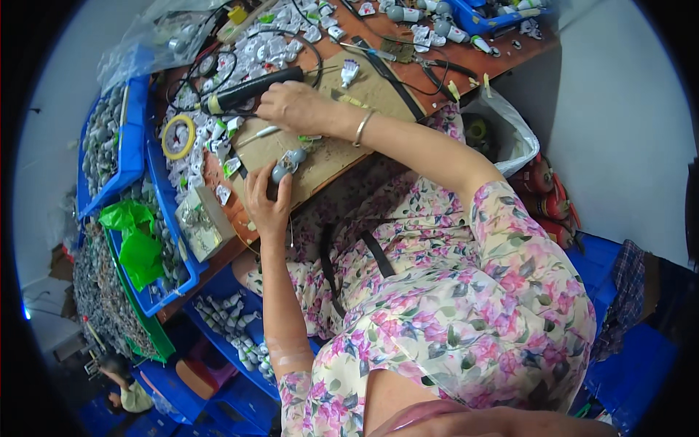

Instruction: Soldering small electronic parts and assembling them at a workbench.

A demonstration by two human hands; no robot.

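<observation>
My left hand (268,200) is at the front edge of a brown work board (328,156), its thumb and fingers around a small device with rounded grey ends (294,157). My right hand (302,109) hovers over the board with fingers curled together; anything between them is hidden. Just beyond its fingers lies a thick black-handled tool (258,89) with a thin metal tip. A slim white-handled tool (260,136) rests on the board between my hands. Farther right on the board is a small white part (349,73).
Many white plastic pieces (255,54) cover the table's far left. A yellow tape roll (178,137) and a small box (202,222) sit near blue bins (149,302) of grey parts. Pliers (448,69) lie at the right; a white bag (518,131) hangs beside the table.
</observation>
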